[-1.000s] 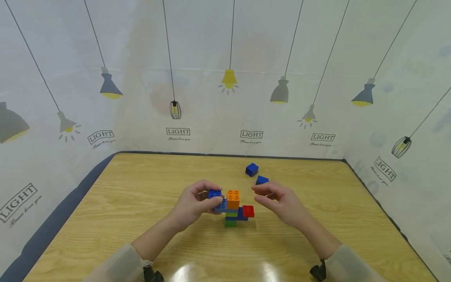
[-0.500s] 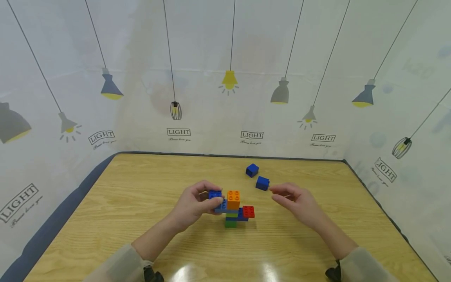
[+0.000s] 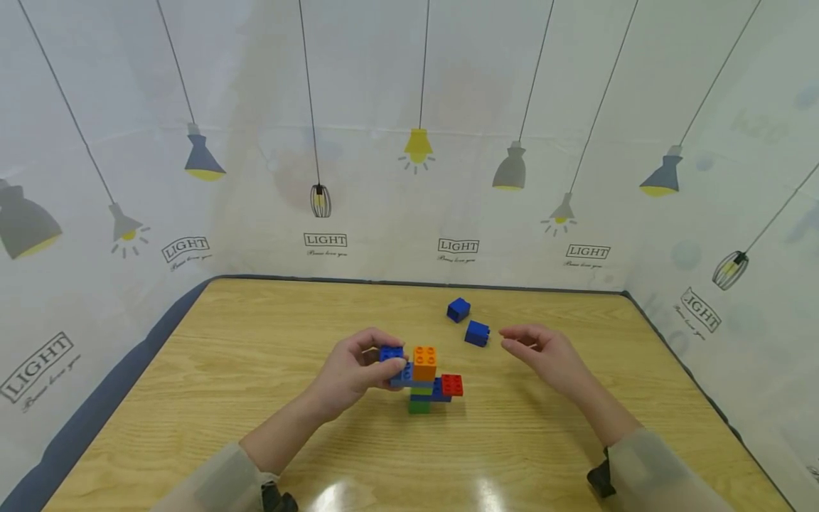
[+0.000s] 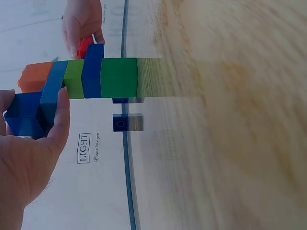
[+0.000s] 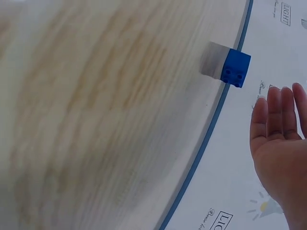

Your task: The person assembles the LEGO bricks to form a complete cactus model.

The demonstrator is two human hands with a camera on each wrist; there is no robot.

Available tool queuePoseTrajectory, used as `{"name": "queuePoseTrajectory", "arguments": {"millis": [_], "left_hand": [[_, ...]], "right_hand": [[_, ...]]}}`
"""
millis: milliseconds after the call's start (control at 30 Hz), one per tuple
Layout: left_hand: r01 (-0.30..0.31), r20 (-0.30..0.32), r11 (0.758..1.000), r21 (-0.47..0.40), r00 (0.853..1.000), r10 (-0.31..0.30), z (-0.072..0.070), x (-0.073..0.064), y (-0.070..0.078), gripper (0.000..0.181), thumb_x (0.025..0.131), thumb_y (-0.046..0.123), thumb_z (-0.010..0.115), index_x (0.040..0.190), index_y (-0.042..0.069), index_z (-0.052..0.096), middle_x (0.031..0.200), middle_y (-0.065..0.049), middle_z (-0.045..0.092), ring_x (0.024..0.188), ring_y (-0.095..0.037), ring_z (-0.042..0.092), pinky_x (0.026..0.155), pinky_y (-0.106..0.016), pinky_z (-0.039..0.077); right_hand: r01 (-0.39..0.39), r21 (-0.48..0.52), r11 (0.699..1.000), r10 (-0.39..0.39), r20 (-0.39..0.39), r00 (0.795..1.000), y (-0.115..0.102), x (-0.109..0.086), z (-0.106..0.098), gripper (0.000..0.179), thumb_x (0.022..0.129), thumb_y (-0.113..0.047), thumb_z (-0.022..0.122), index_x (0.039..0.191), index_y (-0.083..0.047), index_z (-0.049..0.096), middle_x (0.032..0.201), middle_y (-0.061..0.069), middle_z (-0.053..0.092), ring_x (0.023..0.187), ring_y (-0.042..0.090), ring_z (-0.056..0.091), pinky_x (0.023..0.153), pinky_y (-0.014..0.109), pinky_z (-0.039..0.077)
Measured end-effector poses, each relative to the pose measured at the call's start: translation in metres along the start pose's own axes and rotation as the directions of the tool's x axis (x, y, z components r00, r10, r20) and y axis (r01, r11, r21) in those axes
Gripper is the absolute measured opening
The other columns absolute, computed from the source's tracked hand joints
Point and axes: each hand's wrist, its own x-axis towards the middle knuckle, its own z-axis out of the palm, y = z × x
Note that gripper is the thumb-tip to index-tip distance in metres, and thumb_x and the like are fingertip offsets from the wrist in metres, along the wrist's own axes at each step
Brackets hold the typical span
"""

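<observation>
A small tower of toy building bricks stands on the table in front of me. Its green brick [image 4: 120, 77] is at the bottom, with a dark blue piece [image 4: 92, 71], a lime brick [image 4: 74, 79] and a lighter blue piece [image 4: 54, 84] stacked above. An orange brick [image 3: 424, 363] tops it, and a red brick [image 3: 452, 385] sits out on the right arm. My left hand [image 3: 345, 377] pinches the dark blue brick [image 4: 23, 114] at the tower's left end. Holding nothing, my right hand [image 3: 544, 352] hovers right of a loose blue brick [image 3: 476, 333], fingers extended.
Another loose blue brick [image 3: 458, 309] lies farther back on the wooden table [image 3: 256, 320]. A pale curtain [image 3: 384, 85] printed with lamps stands around the table's back and sides.
My right hand has moved right, away from the tower and past the nearer loose blue brick, uncovering it. The left hand keeps its grip and the tower stays in place.
</observation>
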Motion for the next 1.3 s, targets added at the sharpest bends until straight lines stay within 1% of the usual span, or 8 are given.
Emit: {"name": "queuePoseTrajectory", "arguments": {"millis": [367, 500, 633, 767, 900, 1000, 1133, 1300], "left_hand": [[0.003, 0.004, 1.0, -0.006, 1.0, -0.003, 0.001, -0.001, 0.002, 0.033, 0.106, 0.009, 0.074, 0.135, -0.003, 0.064, 0.133, -0.026, 0.061, 0.107, -0.024, 0.071, 0.086, -0.041, 0.071], [0.004, 0.006, 1.0, -0.009, 1.0, -0.004, 0.001, -0.001, 0.003, 0.033, 0.106, 0.01, 0.074, 0.135, -0.003, 0.064, 0.136, -0.03, 0.058, 0.106, -0.023, 0.071, 0.086, -0.041, 0.071], [0.002, 0.01, 1.0, -0.011, 1.0, -0.002, 0.001, -0.001, 0.003, 0.033, 0.106, 0.01, 0.074, 0.135, -0.003, 0.064, 0.135, -0.031, 0.058, 0.106, -0.024, 0.071, 0.085, -0.04, 0.071], [0.006, 0.008, 1.0, -0.012, 1.0, -0.005, 0.001, 0.0, 0.002, 0.03, 0.105, 0.01, 0.075, 0.132, 0.0, 0.067, 0.133, -0.025, 0.061, 0.106, -0.024, 0.071, 0.085, -0.04, 0.071], [0.014, 0.003, 1.0, -0.016, 1.0, -0.014, 0.001, 0.0, 0.002, 0.028, 0.105, 0.01, 0.075, 0.131, 0.002, 0.068, 0.13, -0.019, 0.063, 0.106, -0.024, 0.071, 0.086, -0.04, 0.071], [0.011, 0.004, 1.0, -0.013, 1.0, -0.011, 0.001, 0.0, 0.002, 0.03, 0.105, 0.01, 0.075, 0.132, -0.001, 0.066, 0.131, -0.022, 0.062, 0.105, -0.024, 0.071, 0.085, -0.039, 0.071], [0.004, 0.004, 1.0, -0.003, 1.0, -0.004, 0.001, 0.0, 0.002, 0.033, 0.105, 0.009, 0.074, 0.134, -0.003, 0.065, 0.133, -0.028, 0.06, 0.105, -0.023, 0.071, 0.085, -0.039, 0.071], [0.002, 0.004, 1.0, 0.001, 1.0, -0.002, 0.001, 0.0, 0.003, 0.033, 0.106, 0.009, 0.074, 0.134, -0.003, 0.065, 0.135, -0.03, 0.059, 0.105, -0.023, 0.071, 0.084, -0.039, 0.071]], "right_hand": [[-0.027, -0.023, 0.999, 0.027, 0.015, 1.0, 0.008, 0.022, 0.005, 0.043, 0.109, -0.041, 0.07, 0.142, -0.014, 0.072, 0.134, 0.007, 0.074, 0.117, 0.026, 0.066, 0.089, 0.035, 0.059], [-0.041, -0.032, 0.999, 0.041, 0.016, 0.999, 0.01, 0.03, 0.007, 0.042, 0.109, -0.039, 0.071, 0.143, -0.014, 0.072, 0.136, 0.008, 0.074, 0.121, 0.028, 0.067, 0.092, 0.035, 0.059], [-0.071, -0.024, 0.997, 0.071, 0.033, 0.997, 0.01, 0.037, 0.008, 0.047, 0.107, -0.038, 0.074, 0.147, -0.013, 0.069, 0.142, 0.01, 0.072, 0.126, 0.031, 0.066, 0.1, 0.042, 0.061], [-0.106, -0.018, 0.994, 0.107, 0.065, 0.992, 0.01, 0.045, 0.009, 0.056, 0.105, -0.04, 0.077, 0.152, -0.012, 0.064, 0.151, 0.012, 0.067, 0.132, 0.033, 0.064, 0.106, 0.048, 0.061], [-0.109, -0.014, 0.994, 0.11, 0.09, 0.99, 0.011, 0.051, 0.012, 0.06, 0.104, -0.036, 0.078, 0.155, -0.008, 0.06, 0.155, 0.017, 0.063, 0.132, 0.036, 0.063, 0.106, 0.05, 0.06], [-0.105, -0.011, 0.994, 0.106, 0.106, 0.989, 0.012, 0.055, 0.014, 0.062, 0.103, -0.035, 0.079, 0.155, -0.005, 0.059, 0.154, 0.021, 0.061, 0.131, 0.037, 0.063, 0.106, 0.051, 0.059], [-0.126, -0.022, 0.992, 0.128, 0.117, 0.985, 0.013, 0.062, 0.017, 0.063, 0.102, -0.036, 0.08, 0.155, -0.008, 0.059, 0.154, 0.021, 0.061, 0.132, 0.038, 0.062, 0.109, 0.053, 0.057], [-0.14, -0.008, 0.99, 0.14, 0.131, 0.981, 0.015, 0.067, 0.02, 0.063, 0.101, -0.036, 0.082, 0.154, -0.009, 0.06, 0.153, 0.02, 0.061, 0.135, 0.038, 0.061, 0.113, 0.055, 0.054]]}}
